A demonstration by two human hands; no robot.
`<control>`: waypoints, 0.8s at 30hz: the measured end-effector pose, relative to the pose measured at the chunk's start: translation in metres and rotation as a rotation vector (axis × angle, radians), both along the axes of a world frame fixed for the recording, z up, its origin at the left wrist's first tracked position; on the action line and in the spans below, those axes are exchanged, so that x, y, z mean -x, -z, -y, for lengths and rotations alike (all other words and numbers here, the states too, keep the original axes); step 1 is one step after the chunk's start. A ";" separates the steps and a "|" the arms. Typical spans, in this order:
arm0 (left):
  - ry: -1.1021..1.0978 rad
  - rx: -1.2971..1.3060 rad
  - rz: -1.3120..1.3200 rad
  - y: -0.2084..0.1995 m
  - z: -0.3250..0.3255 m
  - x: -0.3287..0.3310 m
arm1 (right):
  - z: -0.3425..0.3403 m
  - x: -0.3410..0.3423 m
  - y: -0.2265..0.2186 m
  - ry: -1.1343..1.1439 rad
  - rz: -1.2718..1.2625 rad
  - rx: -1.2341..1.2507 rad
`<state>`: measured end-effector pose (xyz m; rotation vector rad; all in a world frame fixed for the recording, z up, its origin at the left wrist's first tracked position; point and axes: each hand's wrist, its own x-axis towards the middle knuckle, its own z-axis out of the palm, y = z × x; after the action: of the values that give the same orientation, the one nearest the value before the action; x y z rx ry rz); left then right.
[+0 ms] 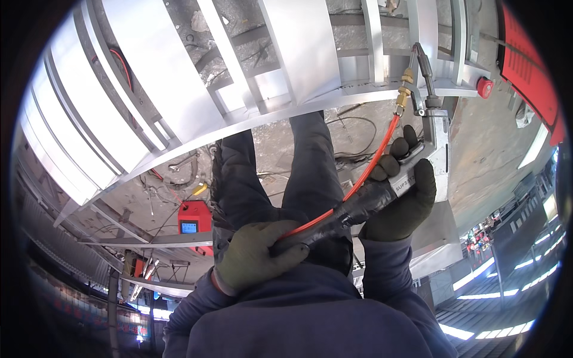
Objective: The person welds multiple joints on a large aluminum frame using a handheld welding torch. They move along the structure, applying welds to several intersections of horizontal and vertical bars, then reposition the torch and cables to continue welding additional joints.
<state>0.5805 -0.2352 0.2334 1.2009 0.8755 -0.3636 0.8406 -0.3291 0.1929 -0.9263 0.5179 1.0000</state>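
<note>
My right hand [400, 209], in a dark green glove, is wrapped round the handle of a grey handheld welding gun [440, 149]. Its long nozzle [425, 68] points away from me over the silvery metal frame [310, 53]; whether the tip touches the metal cannot be told. Brass fittings [403, 90] join a thin orange hose [378, 156] beside the nozzle. From the handle, a black-wrapped cable [358, 210] runs back across my lap with the hose alongside. My left hand [253, 253], also gloved, is closed round that cable.
The frame's slats and broad sheets curve across in front of my legs [310, 161]. A red box with a small screen [195, 218] stands at the left. Far right is a large red cabinet [531, 71]. A red round cap [484, 88] marks the frame's right end. Loose wires lie on the floor.
</note>
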 end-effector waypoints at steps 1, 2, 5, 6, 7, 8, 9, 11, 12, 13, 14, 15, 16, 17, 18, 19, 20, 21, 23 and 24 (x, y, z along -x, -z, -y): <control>-0.015 0.022 -0.005 0.002 0.001 -0.001 | 0.001 -0.002 0.002 0.000 -0.001 -0.007; 0.000 0.028 -0.010 0.004 0.001 -0.002 | 0.002 -0.004 0.004 0.001 -0.003 -0.013; 0.045 0.034 -0.022 0.008 0.000 -0.008 | 0.008 -0.009 0.011 0.014 -0.019 -0.059; 0.060 0.028 -0.023 0.009 -0.002 -0.011 | 0.009 -0.011 0.012 0.020 -0.028 -0.067; 0.077 0.022 -0.023 0.010 -0.003 -0.013 | 0.010 -0.012 0.014 0.026 -0.037 -0.076; 0.085 0.033 -0.031 0.011 -0.004 -0.016 | 0.010 -0.013 0.016 0.032 -0.045 -0.085; 0.094 0.045 -0.039 0.012 -0.005 -0.018 | 0.011 -0.015 0.017 0.029 -0.039 -0.078; 0.101 0.066 -0.054 0.014 -0.007 -0.022 | 0.010 -0.017 0.018 0.024 -0.025 -0.065; 0.099 0.076 -0.060 0.014 -0.008 -0.023 | 0.011 -0.018 0.019 0.029 -0.030 -0.077; 0.097 0.085 -0.066 0.014 -0.009 -0.025 | 0.012 -0.019 0.019 0.034 -0.034 -0.089; 0.084 0.103 -0.071 0.013 -0.009 -0.027 | 0.014 -0.019 0.020 0.039 -0.039 -0.102; 0.070 0.119 -0.076 0.012 -0.009 -0.030 | 0.014 -0.018 0.019 0.042 -0.050 -0.099; 0.058 0.135 -0.077 0.011 -0.010 -0.033 | 0.013 -0.017 0.018 0.046 -0.059 -0.098; 0.057 0.157 -0.078 0.010 -0.011 -0.036 | 0.012 -0.016 0.017 0.049 -0.067 -0.097; 0.057 0.178 -0.079 0.009 -0.012 -0.038 | 0.014 -0.015 0.019 0.050 -0.080 -0.126; 0.053 0.198 -0.080 0.008 -0.014 -0.041 | 0.015 -0.015 0.022 0.047 -0.095 -0.155; 0.086 0.203 -0.099 0.006 -0.017 -0.042 | 0.016 -0.014 0.024 0.043 -0.108 -0.185; 0.118 0.208 -0.118 0.003 -0.019 -0.043 | 0.015 -0.012 0.024 0.035 -0.103 -0.166; 0.159 0.194 -0.141 0.000 -0.022 -0.043 | 0.017 -0.009 0.026 0.046 -0.118 -0.178; 0.167 0.176 -0.145 -0.002 -0.024 -0.043 | 0.018 -0.007 0.028 0.051 -0.126 -0.184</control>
<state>0.6232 -0.2115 0.2353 1.0963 0.8507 -0.6560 0.8480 -0.3473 0.1647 -0.6865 0.5425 1.0450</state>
